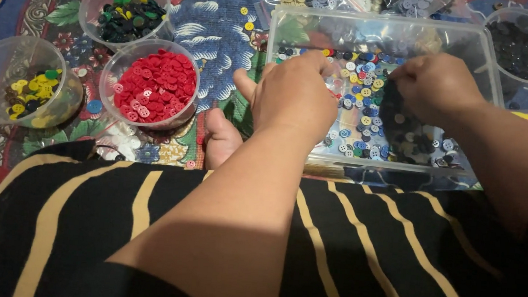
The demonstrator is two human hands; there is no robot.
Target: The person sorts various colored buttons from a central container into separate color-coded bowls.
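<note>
A clear rectangular plastic tray (476,46) lies ahead of me, holding several mixed buttons (368,87) in blue, yellow, black and white. My left hand (294,94) is over the tray's left part, fingers curled down among the buttons. My right hand (438,84) is over the middle-right part, fingers bent into the dark buttons. What the fingertips pinch is hidden.
Round clear bowls stand to the left: one of red buttons (155,85), one of dark green and black buttons (129,19), one of yellow buttons (33,93). A bowl of black buttons (521,47) stands at the far right. All rest on a floral cloth (218,17). A foot (221,140) shows by the tray.
</note>
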